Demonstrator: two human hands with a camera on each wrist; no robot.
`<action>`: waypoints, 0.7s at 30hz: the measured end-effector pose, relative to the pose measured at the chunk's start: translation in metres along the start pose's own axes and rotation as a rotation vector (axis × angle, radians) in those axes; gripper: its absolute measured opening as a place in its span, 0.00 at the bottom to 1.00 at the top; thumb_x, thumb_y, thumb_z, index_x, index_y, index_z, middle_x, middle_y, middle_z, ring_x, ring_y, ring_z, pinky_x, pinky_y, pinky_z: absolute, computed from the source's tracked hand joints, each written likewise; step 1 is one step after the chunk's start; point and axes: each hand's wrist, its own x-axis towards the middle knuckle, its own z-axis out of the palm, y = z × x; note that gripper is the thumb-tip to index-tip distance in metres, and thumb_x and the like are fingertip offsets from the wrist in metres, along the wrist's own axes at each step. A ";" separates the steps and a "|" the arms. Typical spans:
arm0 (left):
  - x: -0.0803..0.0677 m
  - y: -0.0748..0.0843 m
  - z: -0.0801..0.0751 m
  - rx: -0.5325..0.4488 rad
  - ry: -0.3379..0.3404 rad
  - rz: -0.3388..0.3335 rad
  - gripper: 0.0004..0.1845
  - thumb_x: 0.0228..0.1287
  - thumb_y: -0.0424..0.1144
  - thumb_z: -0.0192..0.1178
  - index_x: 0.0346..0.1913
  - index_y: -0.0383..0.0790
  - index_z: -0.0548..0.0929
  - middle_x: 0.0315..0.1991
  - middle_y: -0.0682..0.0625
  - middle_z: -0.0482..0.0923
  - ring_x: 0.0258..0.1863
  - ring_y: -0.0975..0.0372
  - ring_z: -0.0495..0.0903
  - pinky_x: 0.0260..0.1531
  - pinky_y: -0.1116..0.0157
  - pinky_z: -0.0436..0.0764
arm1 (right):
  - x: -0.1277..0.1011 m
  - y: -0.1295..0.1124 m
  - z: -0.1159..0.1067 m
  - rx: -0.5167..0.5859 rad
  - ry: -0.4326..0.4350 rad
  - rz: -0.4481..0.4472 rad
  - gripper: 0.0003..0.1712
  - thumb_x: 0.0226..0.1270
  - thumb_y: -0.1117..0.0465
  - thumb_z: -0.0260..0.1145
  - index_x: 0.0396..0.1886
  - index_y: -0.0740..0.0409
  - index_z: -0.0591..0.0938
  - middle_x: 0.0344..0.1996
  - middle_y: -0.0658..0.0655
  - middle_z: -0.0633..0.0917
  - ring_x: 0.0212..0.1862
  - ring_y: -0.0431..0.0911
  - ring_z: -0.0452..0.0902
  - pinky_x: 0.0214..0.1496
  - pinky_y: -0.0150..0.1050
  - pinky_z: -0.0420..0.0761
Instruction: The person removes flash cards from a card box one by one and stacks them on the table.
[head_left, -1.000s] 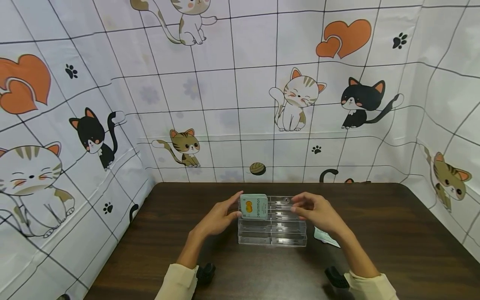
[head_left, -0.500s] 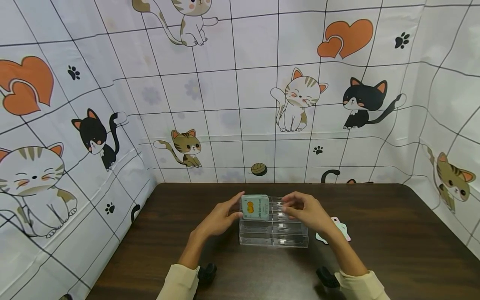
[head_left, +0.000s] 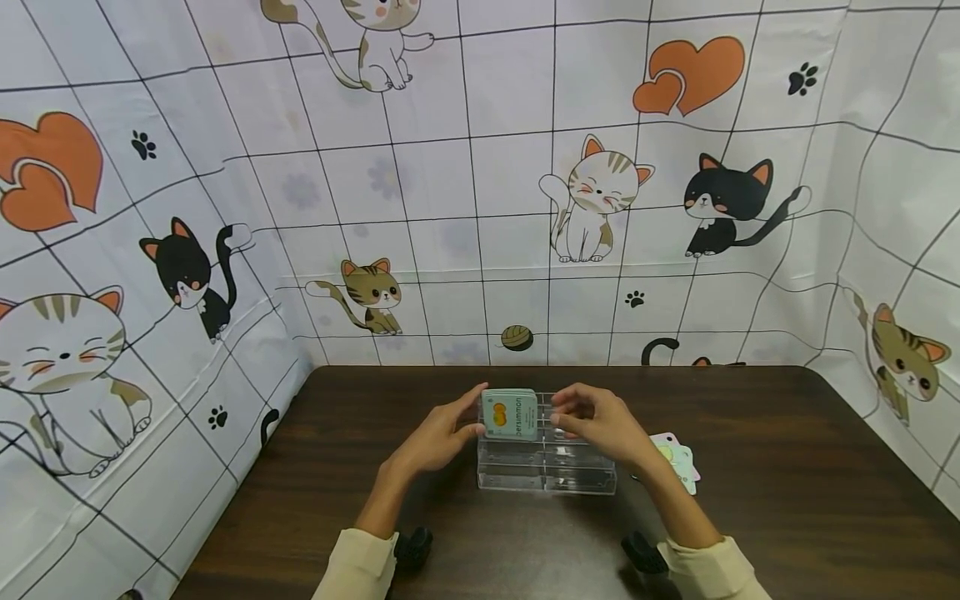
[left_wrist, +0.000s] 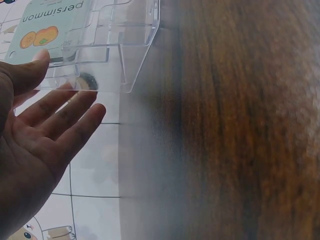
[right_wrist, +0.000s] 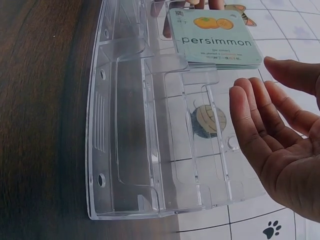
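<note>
- Plainly, the head view sets out the whole layout: a clear plastic rack (head_left: 577, 479) on the dark wooden table (head_left: 757, 467), with a pale green card stack (head_left: 511, 414) in its rear left part, one hand at either side of that stack.
- Only the head view shows the loose cards (head_left: 678, 462), which lie on the table to the right of the rack, partly behind the right forearm (head_left: 675, 500).
- The right wrist view gives the top card the right way up, with orange fruit above the word "persimmon" and smaller print below; several card edges show along its lower side. From the left wrist the same word appears upside down, and in the head view it runs sideways.
- Round holes (right_wrist: 101, 180) along the rack's near wall are clear from the right wrist, as is a printed yarn ball (right_wrist: 209, 121) seen through the plastic.
- The left hand (head_left: 431, 437) comes up from the lower left, its thumb at the stack's left edge. From the left wrist, the fingers in sight look spread and nearly straight; how firmly the thumb presses, I cannot tell.
- The right hand (head_left: 600, 423) hovers over the rack's right side, palm facing the cards. Its fingers bend loosely, thumb apart from them, near the stack's edge and holding nothing.
- Cream cuffs (head_left: 360, 554) and black wrist gear (head_left: 413, 548) show below both hands.
</note>
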 end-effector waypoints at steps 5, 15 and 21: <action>0.000 -0.001 0.001 -0.006 0.002 -0.004 0.39 0.81 0.39 0.61 0.87 0.48 0.56 0.74 0.37 0.77 0.74 0.43 0.77 0.72 0.39 0.75 | 0.000 0.001 0.000 -0.002 -0.002 0.004 0.19 0.76 0.63 0.72 0.59 0.71 0.82 0.43 0.63 0.89 0.45 0.57 0.90 0.44 0.40 0.92; 0.000 -0.001 0.000 -0.004 0.005 0.006 0.39 0.81 0.39 0.61 0.88 0.48 0.56 0.73 0.38 0.78 0.74 0.43 0.77 0.72 0.38 0.75 | 0.001 -0.002 -0.002 0.009 -0.007 0.010 0.19 0.76 0.63 0.71 0.59 0.71 0.82 0.43 0.62 0.89 0.44 0.56 0.89 0.45 0.45 0.92; -0.001 -0.001 0.000 -0.003 0.004 -0.005 0.40 0.81 0.40 0.62 0.87 0.48 0.57 0.73 0.38 0.78 0.74 0.43 0.77 0.72 0.38 0.75 | 0.001 -0.001 -0.002 0.008 -0.012 0.021 0.18 0.77 0.63 0.71 0.59 0.70 0.82 0.42 0.61 0.89 0.43 0.55 0.89 0.44 0.41 0.91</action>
